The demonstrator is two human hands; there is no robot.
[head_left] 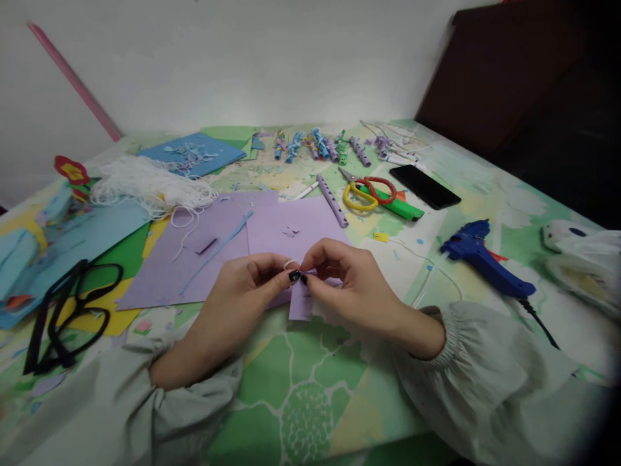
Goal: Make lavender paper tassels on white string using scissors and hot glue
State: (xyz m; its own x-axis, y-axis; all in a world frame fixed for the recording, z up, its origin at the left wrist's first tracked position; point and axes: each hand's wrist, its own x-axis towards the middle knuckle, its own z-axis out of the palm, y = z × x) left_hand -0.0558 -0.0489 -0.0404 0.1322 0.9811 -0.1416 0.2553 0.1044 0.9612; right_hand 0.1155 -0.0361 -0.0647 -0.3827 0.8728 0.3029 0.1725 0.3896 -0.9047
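My left hand [250, 294] and my right hand [356, 278] meet fingertip to fingertip above the near part of the table. Between them they pinch a purple paper strip [301, 305] whose edge looks cut into a fringe; it hangs down below the thumbs. A loop of white string [291, 263] shows at the top of the pinch, where both hands' fingertips come together. The fingers hide how string and paper join. Sheets of purple paper [208, 226] lie just behind the hands, with a thin blue strip [218, 249] across one.
Scissors [369, 194], a phone [425, 186] and a blue glue gun [488, 259] lie to the right. White string [150, 184] is heaped at left, near black glasses [77, 317]. Several fringed paper rolls [317, 144] line the back; a purple tube [332, 202] lies nearer.
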